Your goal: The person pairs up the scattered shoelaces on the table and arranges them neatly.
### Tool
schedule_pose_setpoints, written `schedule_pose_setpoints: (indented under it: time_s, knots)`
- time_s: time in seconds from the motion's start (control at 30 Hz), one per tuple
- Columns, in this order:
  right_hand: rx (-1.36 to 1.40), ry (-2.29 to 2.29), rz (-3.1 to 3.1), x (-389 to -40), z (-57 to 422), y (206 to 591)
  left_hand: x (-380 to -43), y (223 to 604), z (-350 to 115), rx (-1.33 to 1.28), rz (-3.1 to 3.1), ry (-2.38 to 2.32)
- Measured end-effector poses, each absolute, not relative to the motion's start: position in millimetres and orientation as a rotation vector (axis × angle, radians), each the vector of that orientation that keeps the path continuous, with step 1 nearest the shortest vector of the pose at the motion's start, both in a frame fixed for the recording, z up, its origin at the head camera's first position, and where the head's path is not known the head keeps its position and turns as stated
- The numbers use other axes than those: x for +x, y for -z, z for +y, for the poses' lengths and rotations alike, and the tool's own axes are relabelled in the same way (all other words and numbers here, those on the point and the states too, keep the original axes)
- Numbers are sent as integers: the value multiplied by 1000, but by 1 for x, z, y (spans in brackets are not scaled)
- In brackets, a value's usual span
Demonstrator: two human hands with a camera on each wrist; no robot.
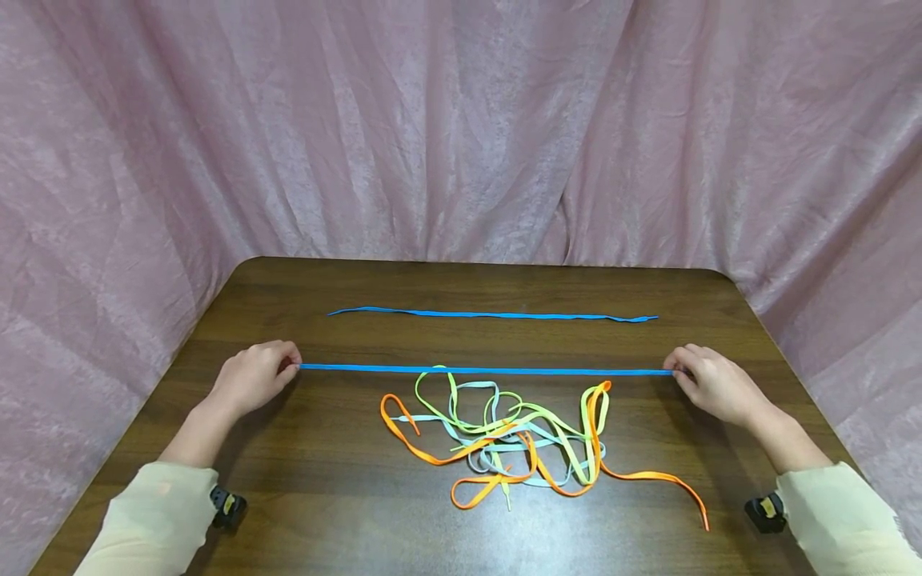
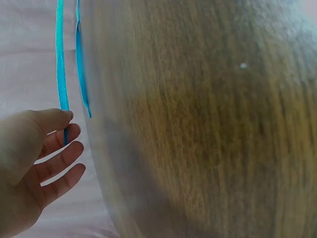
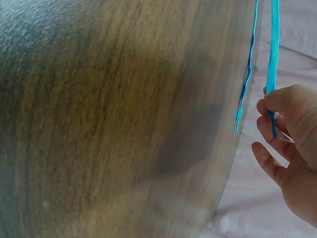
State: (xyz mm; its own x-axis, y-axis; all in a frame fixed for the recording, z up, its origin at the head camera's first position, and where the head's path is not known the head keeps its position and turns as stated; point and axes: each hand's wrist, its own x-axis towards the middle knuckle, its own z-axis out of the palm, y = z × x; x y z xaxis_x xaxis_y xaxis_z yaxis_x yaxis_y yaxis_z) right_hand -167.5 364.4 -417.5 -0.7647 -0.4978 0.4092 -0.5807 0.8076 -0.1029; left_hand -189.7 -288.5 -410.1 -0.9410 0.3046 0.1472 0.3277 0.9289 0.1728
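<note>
A blue shoelace (image 1: 483,370) is stretched straight from side to side between my two hands in the head view. My left hand (image 1: 258,376) pinches one end between thumb and forefinger. The other end is pinched by my right hand (image 1: 716,382), and in the right wrist view the lace's tip (image 3: 274,126) pokes out below the thumb. Farther back, a second blue shoelace (image 1: 497,315) lies nearly straight on the table, roughly parallel to the held one. In both wrist views the held lace appears apart from the table surface.
On the brown wooden table (image 1: 324,512), nearer than the held lace, lies a loose tangle of orange (image 1: 651,476), yellow-green (image 1: 555,424) and pale blue (image 1: 425,418) shoelaces. Pink curtains (image 1: 432,128) hang behind and beside the table.
</note>
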Motion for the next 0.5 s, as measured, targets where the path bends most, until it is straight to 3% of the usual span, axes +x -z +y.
schedule_pose_setpoints:
  time_s: [0.5]
  knots:
    - [762, -319, -2667, -184, 367, 421, -209, 419, -285, -453, -2994, 299]
